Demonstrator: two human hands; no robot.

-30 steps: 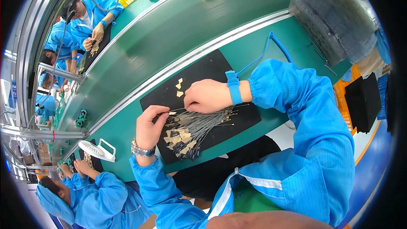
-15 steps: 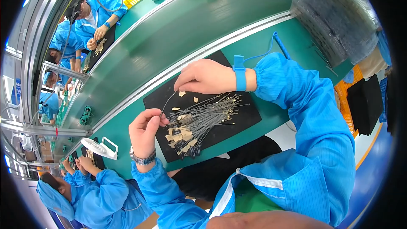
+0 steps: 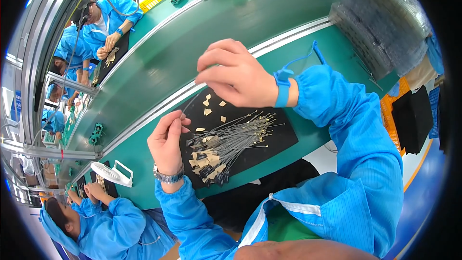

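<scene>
Pinching a thin, bendy grey wire [image 3: 191, 102], the left hand [image 3: 167, 142] is up by the left edge of a flat black mat [image 3: 282, 136]. The wire goes up toward the curled fingers of the right hand [image 3: 243, 74], by the mat's far edge; I cannot tell if they grip it. A bright blue band [image 3: 282, 92] goes around the right wrist.

The mat is on a smooth green desk [image 3: 142, 166]. Only a thin strip of desk shows between the mat and the near edge. A wider piece shows past the mat's right edge, up to a big stack of cloudy plastic [image 3: 380, 29] at the far right corner. A small white fan [image 3: 113, 173] sits toward the left end. A pale metal rail [image 3: 293, 34] runs along the far edge.

A messy heap of grey wires [image 3: 240, 137] lies on the mat, gold tips toward its right edge. Tan paper bits [image 3: 207, 112] lie on the heap and near the mat's far edge. Any marks on them are too small to read.
</scene>
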